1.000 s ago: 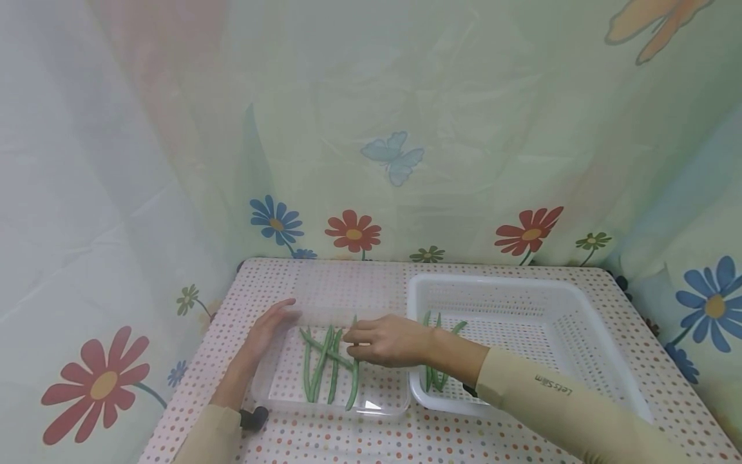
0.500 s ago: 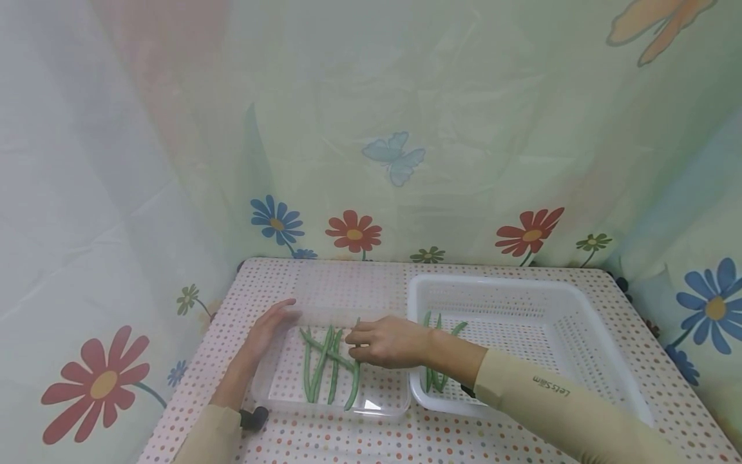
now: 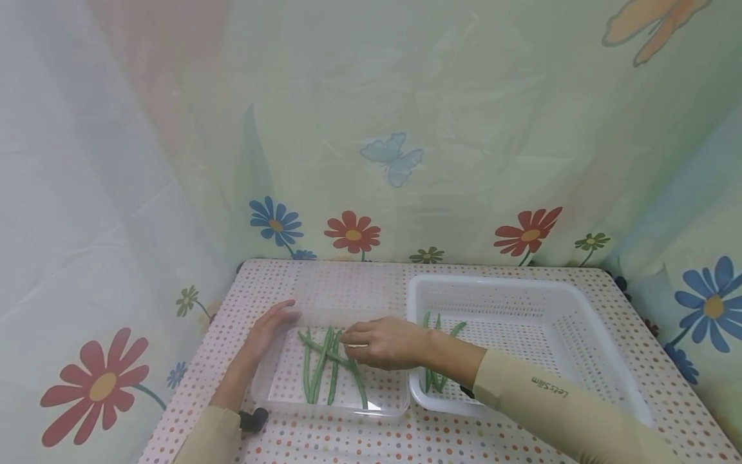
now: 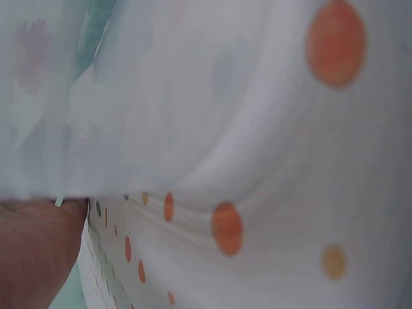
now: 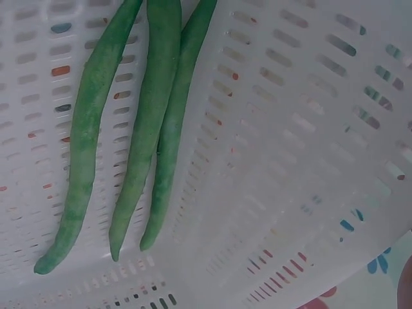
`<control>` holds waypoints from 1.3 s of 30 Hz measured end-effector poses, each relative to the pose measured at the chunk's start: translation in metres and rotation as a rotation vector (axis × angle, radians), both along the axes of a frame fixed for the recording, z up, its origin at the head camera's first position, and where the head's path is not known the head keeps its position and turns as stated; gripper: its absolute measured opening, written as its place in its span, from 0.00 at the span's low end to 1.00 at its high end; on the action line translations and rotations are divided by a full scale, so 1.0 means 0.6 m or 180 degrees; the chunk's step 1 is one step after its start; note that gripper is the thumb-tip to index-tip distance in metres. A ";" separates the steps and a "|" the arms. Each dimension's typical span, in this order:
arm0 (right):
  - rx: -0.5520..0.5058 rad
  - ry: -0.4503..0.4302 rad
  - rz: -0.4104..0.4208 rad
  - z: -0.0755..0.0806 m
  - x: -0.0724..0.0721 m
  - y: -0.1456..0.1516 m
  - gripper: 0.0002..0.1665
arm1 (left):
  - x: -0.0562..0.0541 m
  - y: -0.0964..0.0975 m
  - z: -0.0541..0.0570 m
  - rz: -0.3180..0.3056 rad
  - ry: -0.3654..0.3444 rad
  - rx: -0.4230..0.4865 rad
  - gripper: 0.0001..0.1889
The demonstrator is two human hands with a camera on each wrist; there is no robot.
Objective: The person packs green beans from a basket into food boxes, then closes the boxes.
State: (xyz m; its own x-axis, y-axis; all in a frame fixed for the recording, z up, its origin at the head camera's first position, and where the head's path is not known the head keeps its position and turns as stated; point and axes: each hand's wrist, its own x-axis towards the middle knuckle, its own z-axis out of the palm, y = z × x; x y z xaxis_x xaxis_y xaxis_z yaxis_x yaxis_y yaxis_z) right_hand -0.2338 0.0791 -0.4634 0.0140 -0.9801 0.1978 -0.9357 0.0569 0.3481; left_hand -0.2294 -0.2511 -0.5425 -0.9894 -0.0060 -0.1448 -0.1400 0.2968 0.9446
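Beans [image 3: 321,367] lie just beside the right hand [image 3: 382,343], its grip hidden; the left hand [image 3: 266,328], fingers extended, is at the box's [image 3: 380,386] edge.

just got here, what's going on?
A person's right grip is over a clear plastic container, fingertips down among several green beans, some crossing; whether it pinches one is hidden. The left grip is at the container's left side, fingers extended. A white perforated plastic basket sits to the right, with three more beans visible along its left side.
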 end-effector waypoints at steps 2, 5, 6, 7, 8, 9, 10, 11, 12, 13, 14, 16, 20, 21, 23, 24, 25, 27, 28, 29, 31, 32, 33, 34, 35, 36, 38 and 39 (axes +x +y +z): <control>-0.0014 -0.0006 -0.0008 0.001 0.000 0.001 0.18 | 0.000 -0.001 -0.001 -0.0006 0.0015 -0.0001 0.24; -0.0040 -0.0021 -0.0038 0.002 -0.001 0.003 0.22 | 0.000 -0.003 -0.002 -0.0025 0.0046 -0.0012 0.24; -0.0047 -0.0026 -0.0046 0.003 -0.001 0.004 0.24 | 0.000 -0.003 -0.002 -0.0021 0.0043 -0.0017 0.24; -0.0057 -0.0030 -0.0055 0.005 -0.001 0.005 0.25 | 0.000 -0.003 -0.002 -0.0032 0.0049 -0.0023 0.24; -0.0066 -0.0035 -0.0063 0.006 -0.001 0.007 0.25 | 0.000 -0.003 -0.003 -0.0035 0.0057 -0.0017 0.24; -0.0073 -0.0040 -0.0074 0.007 -0.001 0.008 0.26 | 0.000 -0.003 -0.002 -0.0038 0.0062 -0.0015 0.24; -0.0083 -0.0040 -0.0082 0.007 -0.002 0.010 0.26 | 0.001 -0.003 -0.002 -0.0029 0.0065 0.0000 0.24; -0.0092 -0.0047 -0.0091 0.009 -0.002 0.011 0.27 | 0.001 -0.003 -0.002 -0.0032 0.0073 -0.0003 0.24; -0.0105 -0.0044 -0.0097 0.010 -0.002 0.013 0.27 | 0.001 -0.004 -0.001 -0.0043 0.0080 -0.0007 0.24; -0.0114 -0.0041 -0.0107 0.011 -0.002 0.016 0.27 | 0.002 -0.004 -0.001 -0.0051 0.0090 -0.0008 0.24; -0.0133 -0.0045 -0.0117 0.011 -0.003 0.019 0.28 | 0.002 -0.004 0.000 -0.0045 0.0089 -0.0004 0.25; -0.0152 -0.0045 -0.0155 0.013 -0.004 0.025 0.28 | 0.003 -0.003 0.002 -0.0041 0.0086 -0.0009 0.25; -0.0214 -0.0048 -0.0191 0.012 -0.007 0.042 0.29 | 0.005 -0.002 0.006 -0.0054 0.0053 -0.0002 0.25; -0.0223 -0.0048 -0.0193 0.012 -0.008 0.046 0.29 | 0.005 -0.002 0.007 -0.0061 0.0050 -0.0001 0.25; -0.0256 -0.0059 -0.0187 0.011 -0.008 0.055 0.29 | 0.005 -0.002 0.008 -0.0076 0.0050 0.0001 0.25; -0.0269 -0.0053 -0.0184 0.011 -0.008 0.060 0.29 | 0.005 -0.002 0.009 -0.0071 0.0045 -0.0004 0.25; -0.0276 -0.0043 -0.0191 0.011 -0.008 0.065 0.29 | 0.005 -0.002 0.009 -0.0075 0.0049 -0.0008 0.25; -0.0305 -0.0054 -0.0198 0.011 -0.008 0.074 0.30 | 0.004 -0.002 0.009 -0.0065 0.0050 -0.0016 0.26; -0.0325 -0.0052 -0.0200 0.011 -0.008 0.079 0.30 | 0.003 -0.002 0.009 -0.0061 0.0051 -0.0020 0.26; -0.0347 -0.0040 -0.0196 0.011 -0.008 0.084 0.30 | 0.003 -0.002 0.008 -0.0068 0.0055 -0.0025 0.26; -0.0407 -0.0061 -0.0190 0.008 -0.009 0.094 0.30 | 0.002 -0.002 0.007 -0.0072 0.0059 -0.0031 0.26; -0.0430 -0.0082 -0.0202 0.007 -0.009 0.099 0.30 | 0.001 -0.002 0.006 -0.0061 0.0051 -0.0025 0.26; -0.0453 -0.0096 -0.0216 0.005 -0.010 0.104 0.30 | 0.000 -0.002 0.006 -0.0073 0.0056 -0.0026 0.26; -0.0467 -0.0108 -0.0240 0.004 -0.010 0.109 0.30 | 0.000 -0.002 0.006 -0.0072 0.0054 -0.0023 0.26; -0.0471 -0.0131 -0.0281 0.003 -0.011 0.115 0.30 | 0.001 -0.001 0.006 -0.0070 0.0048 -0.0027 0.26; -0.0484 -0.0164 -0.0314 0.001 -0.012 0.121 0.30 | 0.001 -0.001 0.006 -0.0068 0.0043 -0.0026 0.26; -0.0504 -0.0179 -0.0380 0.001 -0.012 0.131 0.31 | 0.000 -0.001 0.005 -0.0061 0.0031 -0.0028 0.26; -0.0523 -0.0184 -0.0405 0.001 -0.013 0.135 0.32 | 0.001 -0.001 0.006 -0.0056 0.0022 -0.0032 0.26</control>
